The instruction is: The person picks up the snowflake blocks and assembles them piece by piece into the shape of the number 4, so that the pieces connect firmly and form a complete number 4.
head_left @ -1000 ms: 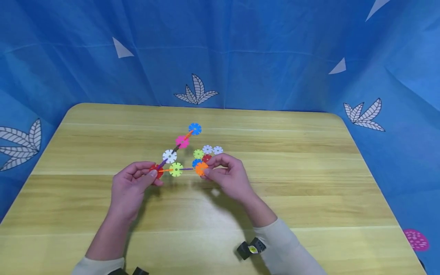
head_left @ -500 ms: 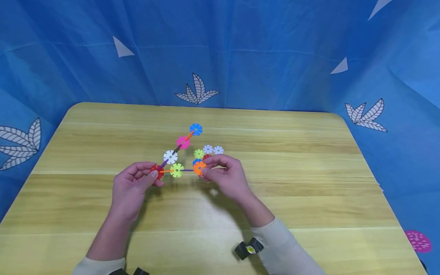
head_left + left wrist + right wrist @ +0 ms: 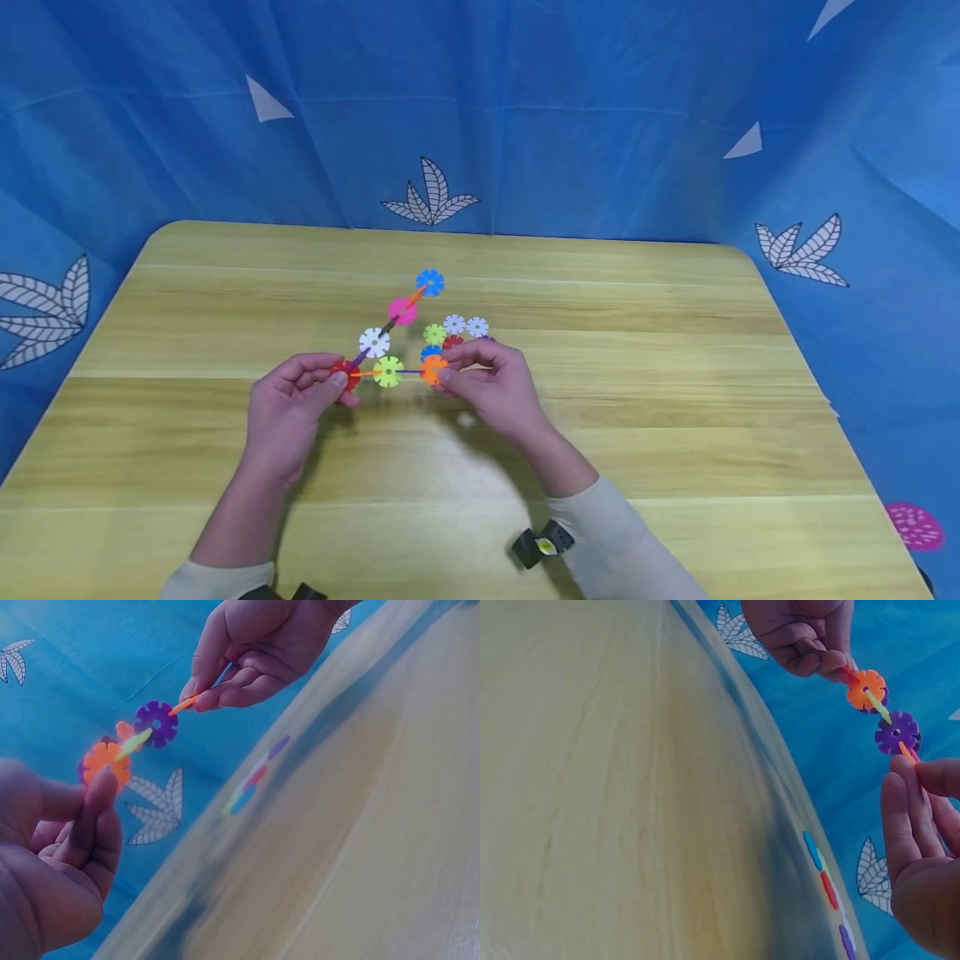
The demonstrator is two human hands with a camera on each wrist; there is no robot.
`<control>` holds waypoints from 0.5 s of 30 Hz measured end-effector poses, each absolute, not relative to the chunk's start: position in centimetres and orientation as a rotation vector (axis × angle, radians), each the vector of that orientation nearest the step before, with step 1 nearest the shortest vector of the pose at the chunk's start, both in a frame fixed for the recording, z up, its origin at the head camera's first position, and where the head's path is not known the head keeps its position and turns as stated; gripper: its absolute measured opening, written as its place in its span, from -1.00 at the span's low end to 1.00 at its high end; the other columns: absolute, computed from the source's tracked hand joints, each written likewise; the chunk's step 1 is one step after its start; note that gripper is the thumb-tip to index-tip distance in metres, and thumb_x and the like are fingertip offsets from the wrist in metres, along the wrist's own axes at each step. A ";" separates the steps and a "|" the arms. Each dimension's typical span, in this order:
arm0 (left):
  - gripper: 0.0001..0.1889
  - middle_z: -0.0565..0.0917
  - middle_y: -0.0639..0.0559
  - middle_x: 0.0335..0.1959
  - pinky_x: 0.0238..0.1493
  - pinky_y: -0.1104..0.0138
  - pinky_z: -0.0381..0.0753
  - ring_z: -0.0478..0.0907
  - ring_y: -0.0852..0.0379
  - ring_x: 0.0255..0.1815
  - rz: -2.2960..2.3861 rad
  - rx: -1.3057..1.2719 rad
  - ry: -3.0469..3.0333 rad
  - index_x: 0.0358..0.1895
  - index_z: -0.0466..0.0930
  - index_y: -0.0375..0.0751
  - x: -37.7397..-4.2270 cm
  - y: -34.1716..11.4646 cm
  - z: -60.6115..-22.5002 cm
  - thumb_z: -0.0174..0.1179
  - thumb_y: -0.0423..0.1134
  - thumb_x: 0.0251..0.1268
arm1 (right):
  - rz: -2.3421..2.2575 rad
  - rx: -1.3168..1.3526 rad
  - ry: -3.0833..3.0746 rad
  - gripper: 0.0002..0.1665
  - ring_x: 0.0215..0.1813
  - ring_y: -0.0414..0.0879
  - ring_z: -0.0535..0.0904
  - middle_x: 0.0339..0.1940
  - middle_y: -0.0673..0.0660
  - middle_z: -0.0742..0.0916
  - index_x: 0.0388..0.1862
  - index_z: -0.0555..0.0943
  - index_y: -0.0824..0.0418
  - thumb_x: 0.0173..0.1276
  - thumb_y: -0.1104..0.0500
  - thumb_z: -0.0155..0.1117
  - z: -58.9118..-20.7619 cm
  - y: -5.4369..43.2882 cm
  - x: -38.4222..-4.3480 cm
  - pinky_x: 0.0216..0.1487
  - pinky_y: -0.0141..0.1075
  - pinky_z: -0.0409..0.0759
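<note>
Pinching the red disc (image 3: pixel 353 382), the left hand (image 3: pixel 295 408) faces the right hand (image 3: pixel 493 385), which pinches the orange disc (image 3: pixel 432 369); a disc chain (image 3: pixel 394 372) spans between them, and an uneven tug could pull it apart.

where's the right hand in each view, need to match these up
Head: right hand just below centre, pinching an orange disc.
Left wrist: right hand at the top, slightly right of centre.
Right wrist: right hand at the lower right edge.
Shared landmark: the red disc lying on the table.
</note>
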State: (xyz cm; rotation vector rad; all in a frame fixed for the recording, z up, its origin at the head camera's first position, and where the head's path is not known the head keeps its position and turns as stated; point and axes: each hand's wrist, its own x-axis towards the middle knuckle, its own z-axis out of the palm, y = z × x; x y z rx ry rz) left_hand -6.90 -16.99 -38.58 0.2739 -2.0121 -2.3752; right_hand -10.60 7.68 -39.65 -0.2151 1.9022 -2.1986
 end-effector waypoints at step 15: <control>-0.81 0.68 -0.19 -0.33 -0.20 0.22 0.72 0.70 0.00 -0.49 -2.314 0.258 -2.083 -0.04 0.56 -0.57 -6.6 -16.9 -38.5 0.20 -0.59 0.32 | -2.184 -0.251 1.995 -0.81 -0.39 -0.06 0.74 -0.38 0.32 0.76 -0.17 0.65 0.53 0.22 0.54 0.33 -39.4 7.3 -10.4 -0.37 -0.26 0.69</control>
